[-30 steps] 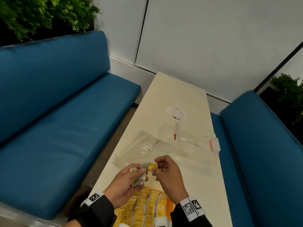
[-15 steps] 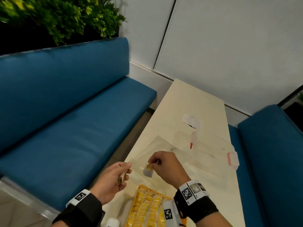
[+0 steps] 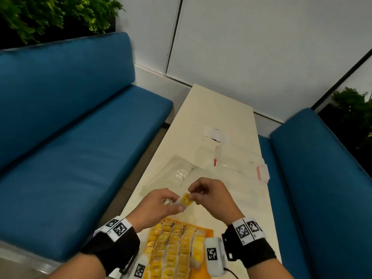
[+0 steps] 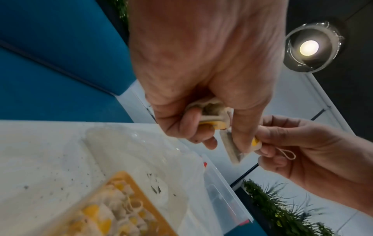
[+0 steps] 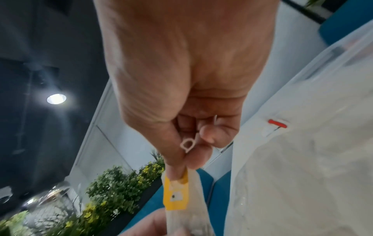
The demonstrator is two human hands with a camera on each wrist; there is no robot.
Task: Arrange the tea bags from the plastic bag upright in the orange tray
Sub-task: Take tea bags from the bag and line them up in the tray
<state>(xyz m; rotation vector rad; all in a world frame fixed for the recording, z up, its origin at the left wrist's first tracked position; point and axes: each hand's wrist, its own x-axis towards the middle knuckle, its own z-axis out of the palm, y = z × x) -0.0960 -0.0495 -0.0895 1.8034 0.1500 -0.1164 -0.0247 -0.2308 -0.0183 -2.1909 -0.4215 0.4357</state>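
Just beyond the orange tray [image 3: 209,232], a tea bag [image 3: 186,200] with a yellow tag is held between both hands. My right hand [image 3: 192,195] pinches its top edge and tag [image 5: 175,194], and a loop of string [image 5: 187,143] lies in the fingers. My left hand [image 3: 177,204] grips its lower end with the thumb [image 4: 240,135]. The left fingers also curl round a second tea bag [image 4: 210,111]. The tray [image 4: 141,199] holds several rows of upright yellow-tagged tea bags [image 3: 173,250]. A flat clear plastic bag [image 3: 181,174] lies behind the hands.
A second clear zip bag [image 3: 237,164] with a red-edged tab [image 3: 261,174] lies further back, and beyond it a white paper scrap [image 3: 216,134]. Blue benches [image 3: 80,158] flank the narrow cream table [image 3: 211,109]. White marker-tagged devices [image 3: 213,256] sit beside the tray.
Half a second ago the hands were apart, each with its own tea bag. They have now come together, and the left thumb has closed on the bag in the right hand.
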